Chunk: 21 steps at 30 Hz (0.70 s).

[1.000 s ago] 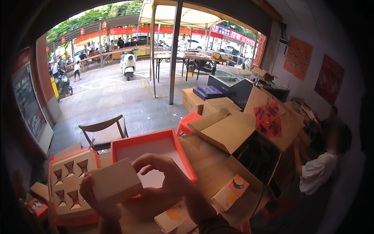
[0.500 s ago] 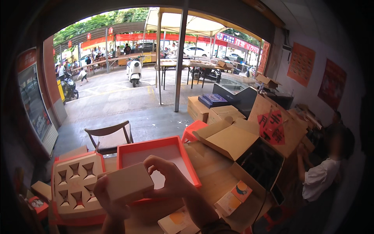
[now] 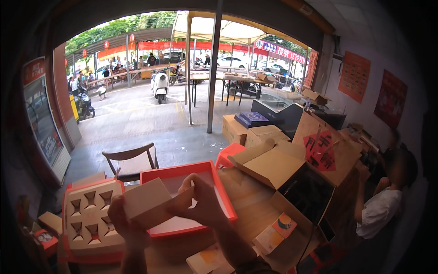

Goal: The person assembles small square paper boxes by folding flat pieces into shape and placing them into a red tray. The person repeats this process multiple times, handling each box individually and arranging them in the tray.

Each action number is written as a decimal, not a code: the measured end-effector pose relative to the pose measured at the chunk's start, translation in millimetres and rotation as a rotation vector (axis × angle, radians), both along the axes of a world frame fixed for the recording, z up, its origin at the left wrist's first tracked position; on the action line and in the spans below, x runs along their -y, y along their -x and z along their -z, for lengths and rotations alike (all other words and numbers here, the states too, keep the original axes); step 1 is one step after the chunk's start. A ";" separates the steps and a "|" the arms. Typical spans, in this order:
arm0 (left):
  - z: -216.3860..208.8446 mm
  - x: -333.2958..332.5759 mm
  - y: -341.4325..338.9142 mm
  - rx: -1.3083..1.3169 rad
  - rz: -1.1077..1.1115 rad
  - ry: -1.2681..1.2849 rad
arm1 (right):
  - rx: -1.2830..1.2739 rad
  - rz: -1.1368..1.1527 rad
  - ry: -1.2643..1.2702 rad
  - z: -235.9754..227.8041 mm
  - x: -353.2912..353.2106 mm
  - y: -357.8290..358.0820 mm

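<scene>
Left hand (image 3: pixel 127 221): grip around carton (image 3: pixel 147 196), fingertips hidden
Right hand (image 3: pixel 204 203): grip on carton's end flap
Carton: above desk (image 3: pixel 248 194), overlapping red tray (image 3: pixel 224 192); inside unseen
Red sign (image 3: pixel 320 150): dark characters

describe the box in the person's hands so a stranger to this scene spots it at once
On the wooden table in the foreground, find the shallow red-rimmed tray. In front of its left side, a small tan box is held by the left hand, with the right hand at its right end. Unlike the printed boxes farther right, its visible sides are plain.
</scene>
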<state>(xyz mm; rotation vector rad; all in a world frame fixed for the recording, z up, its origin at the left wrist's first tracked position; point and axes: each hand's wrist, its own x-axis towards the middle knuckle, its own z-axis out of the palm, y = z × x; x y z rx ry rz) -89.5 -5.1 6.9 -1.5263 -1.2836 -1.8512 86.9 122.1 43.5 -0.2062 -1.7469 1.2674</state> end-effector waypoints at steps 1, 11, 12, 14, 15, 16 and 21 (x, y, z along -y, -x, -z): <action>0.0 0.2 1.1 0.021 0.018 -0.016 | 0.014 -0.026 0.030 -3.7 1.3 -2.3; -16.0 0.3 -3.0 0.196 0.241 0.092 | -0.052 -0.178 -0.270 1.0 -8.6 -5.2; -19.2 1.9 -1.4 0.197 0.292 0.125 | -0.040 -0.165 -0.213 2.0 -7.3 -3.9; -29.2 4.8 1.1 0.205 0.400 0.187 | -0.009 -0.135 -0.104 -1.7 -5.4 -10.6; -32.8 6.1 2.3 0.212 0.453 0.217 | -0.018 -0.117 -0.083 0.2 -7.1 -10.9; -36.4 7.6 3.8 0.219 0.506 0.248 | -0.027 -0.099 -0.062 3.0 -10.0 -10.0; -33.1 7.8 16.4 0.271 0.499 0.368 | -0.008 0.013 -0.108 8.6 -15.8 -8.6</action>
